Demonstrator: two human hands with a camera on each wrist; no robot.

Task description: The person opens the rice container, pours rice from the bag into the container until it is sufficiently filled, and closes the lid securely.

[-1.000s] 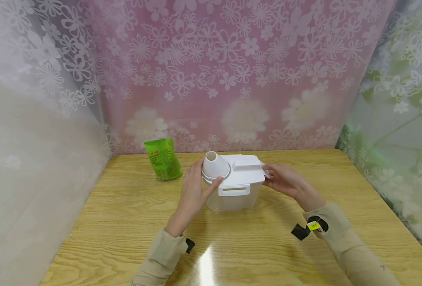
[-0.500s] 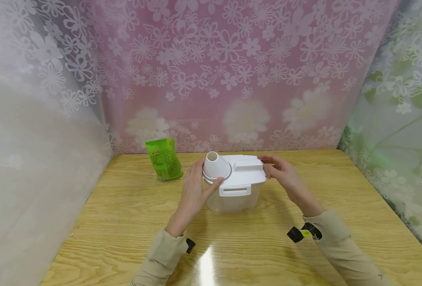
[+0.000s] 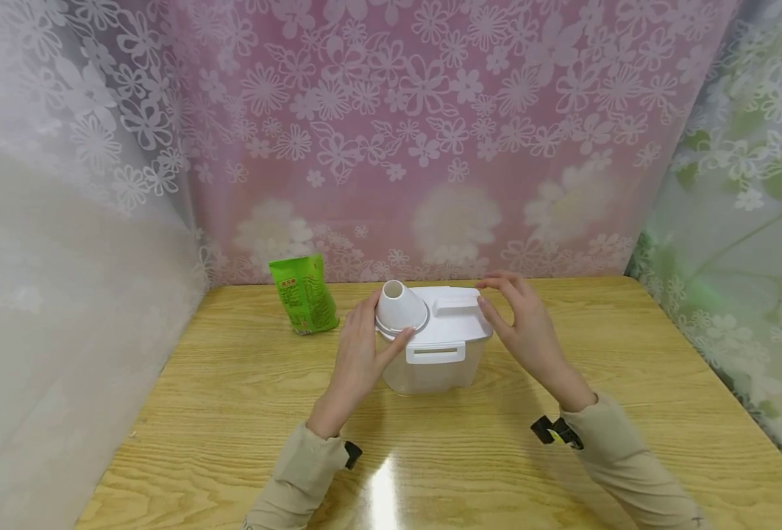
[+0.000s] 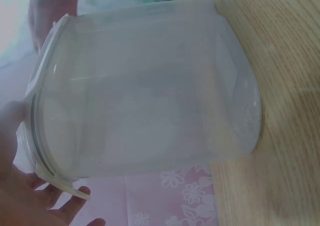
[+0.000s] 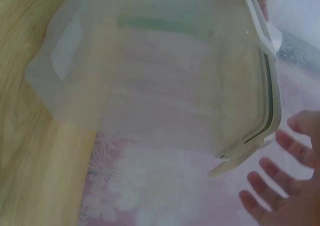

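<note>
A clear plastic storage container with a white lid [image 3: 457,333] stands on the table; its see-through body [image 4: 135,90] fills much of the left wrist view. On the lid's left part sits a white cone-shaped spout [image 3: 400,308], and a raised handle [image 3: 458,305] lies to its right. My left hand [image 3: 359,350] grips the lid's left end, thumb in front of the cone and fingers behind. My right hand [image 3: 526,331] is spread at the lid's right end, its fingertips close to the handle. In the right wrist view its fingers [image 5: 270,186] hold nothing, near a projecting latch [image 5: 235,163].
Back left of the container, a green printed pouch [image 3: 304,294] stands upright on the wooden table [image 3: 232,412]. Floral curtains [image 3: 391,147] hang behind and on both sides. A white latch [image 3: 435,355] lies against the container's front.
My right hand has released the white flap at the container's right end and risen to the top of the lid, its fingers spreading. The left hand, container and pouch stay in place.
</note>
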